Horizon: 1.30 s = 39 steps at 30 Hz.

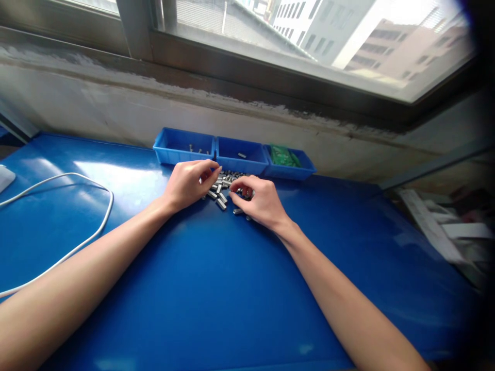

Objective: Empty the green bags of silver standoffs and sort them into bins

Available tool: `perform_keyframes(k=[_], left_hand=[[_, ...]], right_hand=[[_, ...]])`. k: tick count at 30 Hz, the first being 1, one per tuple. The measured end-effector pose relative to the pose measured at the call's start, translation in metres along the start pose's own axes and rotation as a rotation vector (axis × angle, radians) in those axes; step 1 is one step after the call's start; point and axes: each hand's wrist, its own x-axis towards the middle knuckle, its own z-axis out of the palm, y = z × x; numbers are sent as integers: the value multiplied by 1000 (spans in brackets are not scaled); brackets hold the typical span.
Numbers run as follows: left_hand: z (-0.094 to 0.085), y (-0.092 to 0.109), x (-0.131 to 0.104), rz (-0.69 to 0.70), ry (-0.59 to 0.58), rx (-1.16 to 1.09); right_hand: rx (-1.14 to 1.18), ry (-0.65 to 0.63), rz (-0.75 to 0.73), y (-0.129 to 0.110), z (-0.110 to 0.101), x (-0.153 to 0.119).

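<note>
Head view, two hands (189, 183), three bins (240, 165)

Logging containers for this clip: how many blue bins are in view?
3, in a row along the far side of the table: left bin with small metal pieces, middle bin with one metal piece, right bin with something green. None seems hidden.

I get bright daylight through the window (240, 31) at twelve o'clock, white glare on the table (201, 288) toward ten, blurred, darkened edges toward three.
</note>
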Motion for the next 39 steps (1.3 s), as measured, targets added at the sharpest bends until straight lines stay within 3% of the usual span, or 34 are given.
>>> perform_keyframes(k=[8, 14, 30, 39], left_hand=[[-1, 4, -2, 37, -45, 18], [0, 4, -3, 70, -77, 16], [-5, 10, -2, 264, -168, 54], [-3, 6, -2, 258, -156, 58]], right_hand=[[699, 197, 363, 1, 3, 7], [903, 282, 532, -5, 0, 7], [785, 247, 402, -6, 9, 6], [706, 220, 359, -7, 11, 7]])
